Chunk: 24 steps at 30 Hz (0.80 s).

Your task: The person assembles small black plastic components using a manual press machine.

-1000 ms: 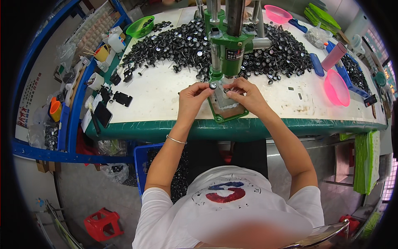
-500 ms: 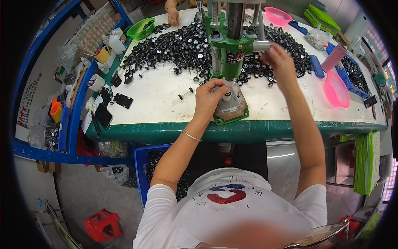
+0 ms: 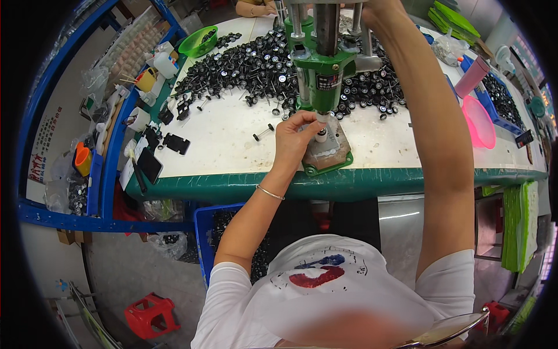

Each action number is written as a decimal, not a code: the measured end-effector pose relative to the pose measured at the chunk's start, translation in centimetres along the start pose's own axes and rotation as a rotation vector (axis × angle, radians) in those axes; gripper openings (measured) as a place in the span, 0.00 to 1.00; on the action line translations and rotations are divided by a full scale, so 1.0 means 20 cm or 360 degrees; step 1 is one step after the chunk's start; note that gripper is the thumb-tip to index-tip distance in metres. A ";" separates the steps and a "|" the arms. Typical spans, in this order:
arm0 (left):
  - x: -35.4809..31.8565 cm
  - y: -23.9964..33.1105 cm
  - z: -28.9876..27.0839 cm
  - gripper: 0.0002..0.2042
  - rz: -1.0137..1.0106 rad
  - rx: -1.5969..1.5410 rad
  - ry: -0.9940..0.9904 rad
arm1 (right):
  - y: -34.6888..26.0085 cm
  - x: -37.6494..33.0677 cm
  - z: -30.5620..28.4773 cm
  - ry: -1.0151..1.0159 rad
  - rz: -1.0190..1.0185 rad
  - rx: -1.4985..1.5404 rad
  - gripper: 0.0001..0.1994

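A green hand press [image 3: 327,81] stands at the table's front, its base plate [image 3: 331,152] near the edge. My left hand [image 3: 293,138] is closed in a pinch under the ram, thumb and forefinger together just above a small black-and-white wheel [image 3: 321,135] on the base. What lies between the fingertips is too small to make out. My right hand [image 3: 381,10] is raised beside the top of the press, at the upper edge of the view, and its fingers are hidden. A loose axle with two black wheels [image 3: 264,132] lies left of my left hand.
A big heap of black wheels with pins [image 3: 244,70] spreads behind the press. To the left are a green bowl [image 3: 197,42], a phone [image 3: 149,166] and a blue rack [image 3: 104,174]. Rightward stand a pink basin [image 3: 479,123] and pink bottle [image 3: 472,75]. Another person's hand [image 3: 269,8] is at the far side.
My right hand has gone up and forward, from beside the press's side lever to near its top. My left hand keeps its pinch under the ram. The other person's hand has moved right.
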<state>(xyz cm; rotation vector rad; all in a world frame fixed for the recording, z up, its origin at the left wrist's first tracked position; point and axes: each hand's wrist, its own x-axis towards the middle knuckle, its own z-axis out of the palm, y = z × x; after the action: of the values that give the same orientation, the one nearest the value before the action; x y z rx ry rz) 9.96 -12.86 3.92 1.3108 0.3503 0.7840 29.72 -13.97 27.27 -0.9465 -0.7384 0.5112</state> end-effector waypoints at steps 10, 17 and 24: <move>-0.02 -0.01 0.00 0.04 0.0020 0.0087 -0.0020 | -0.03 -0.40 -0.06 -0.0848 -0.0444 0.1505 0.16; -0.03 -0.03 0.00 0.05 -0.0012 0.0028 0.0067 | -0.04 -0.49 -0.14 -0.0536 -0.1022 0.0295 0.12; -0.04 0.01 0.01 0.05 -0.0035 0.0056 0.0073 | -0.09 -0.45 -0.04 -0.0147 -0.0808 0.0083 0.18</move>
<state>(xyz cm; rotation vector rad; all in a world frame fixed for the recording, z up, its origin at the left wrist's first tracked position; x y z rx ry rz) 9.42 -13.48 4.01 1.3215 0.4162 0.7934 24.64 -21.41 25.41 -0.6551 -1.0052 0.1265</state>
